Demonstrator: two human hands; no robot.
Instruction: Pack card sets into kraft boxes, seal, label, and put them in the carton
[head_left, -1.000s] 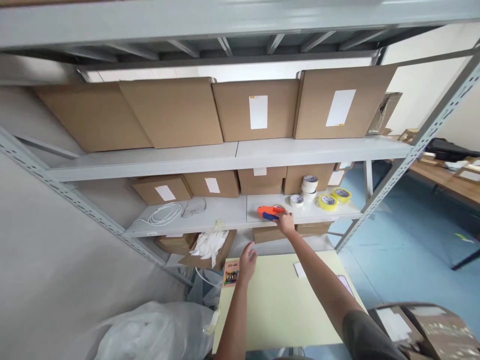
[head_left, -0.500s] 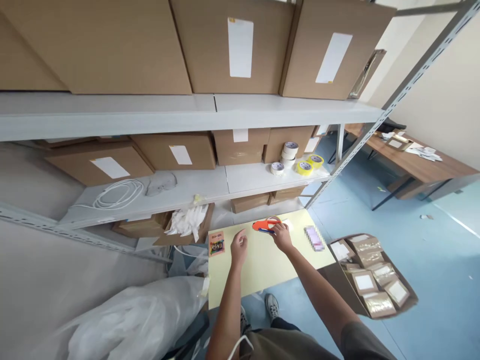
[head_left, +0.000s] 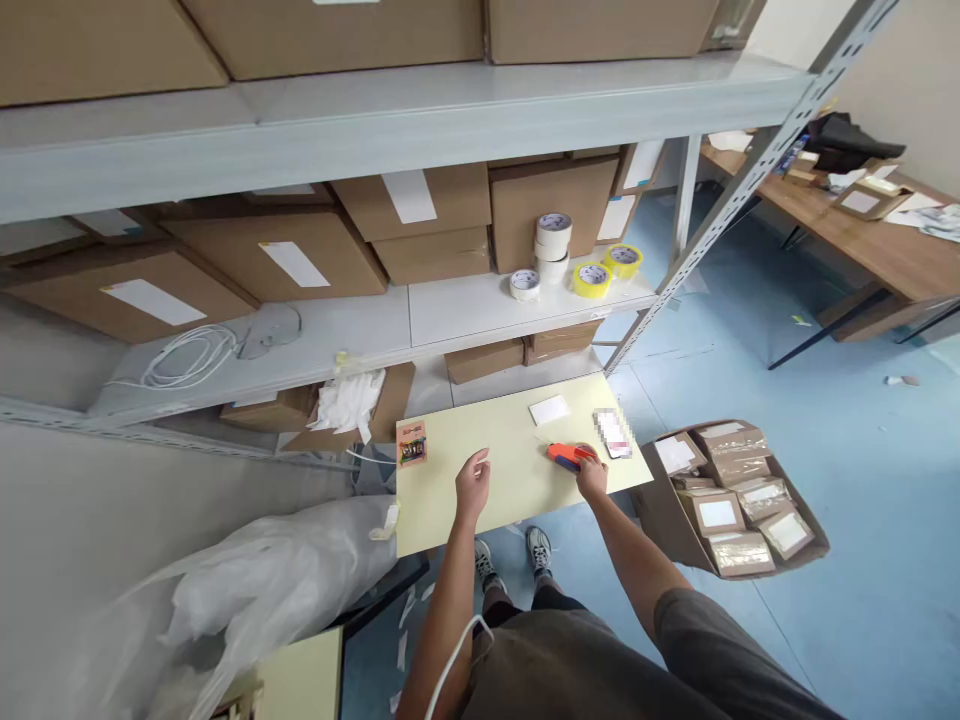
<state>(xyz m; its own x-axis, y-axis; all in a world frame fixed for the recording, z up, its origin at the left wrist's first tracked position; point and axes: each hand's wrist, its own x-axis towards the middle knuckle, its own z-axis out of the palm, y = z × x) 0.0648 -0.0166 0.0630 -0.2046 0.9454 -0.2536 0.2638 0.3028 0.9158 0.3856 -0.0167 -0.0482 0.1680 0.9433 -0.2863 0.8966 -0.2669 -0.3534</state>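
Note:
My right hand is closed on an orange and blue tape dispenser at the right part of the pale yellow tabletop. Whether the dispenser rests on the surface I cannot tell. My left hand hovers over the middle of the tabletop, holding nothing, its fingers loosely bent and apart. Beyond the dispenser lies a small white card. A blurred-out pinkish flat item is to its right. Near the left edge lies a pink packet with a dark picture.
Behind the tabletop stands a metal shelf with cartons, white tape rolls, yellow tape rolls and a coiled white cable. An open carton of small parcels is on the right floor. White plastic wrap bulges at left.
My right hand has brought the tape dispenser nearer to me and to the right, uncovering the white card. My left hand stays over the tabletop. The camera has tilted down.

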